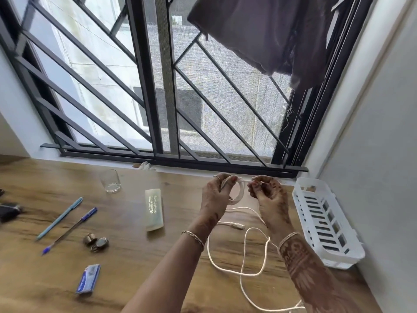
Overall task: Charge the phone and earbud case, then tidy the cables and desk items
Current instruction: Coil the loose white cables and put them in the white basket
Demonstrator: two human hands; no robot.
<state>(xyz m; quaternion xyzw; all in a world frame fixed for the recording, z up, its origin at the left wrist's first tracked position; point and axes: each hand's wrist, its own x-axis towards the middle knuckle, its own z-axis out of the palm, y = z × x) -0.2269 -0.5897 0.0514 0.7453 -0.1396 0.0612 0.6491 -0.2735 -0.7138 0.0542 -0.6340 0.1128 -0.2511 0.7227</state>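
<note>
1. Far left, 9 o'clock of the view: a dark object lies on the wooden desk, cut off by the edge (cannot tell what it is).
2. At 8 o'clock: a light blue pen and a dark blue pen lie near each other, both slanting toward 1 o'clock. Two small metal pieces touch each other just to their right. A blue packet lies flat at 7 o'clock.
3. At 10 o'clock of the desk: a clear glass stands upright. A translucent case lies flat at its 4 o'clock.
4. Left hand: raised above the desk near the window sill, fingers curled round a small coil of the white cable.
5. Right hand: at the coil's 3 o'clock, thumb and fingertips pinching a strand of the same cable.
6. The rest of the cable trails loose on the desk at 6 o'clock of the hands, in open loops. Its plug lies between the forearms.
7. At 3 o'clock: a white basket sits against the wall.
8. At 12 o'clock: the window grille, with a dark cloth hanging at 1 o'clock.
</note>
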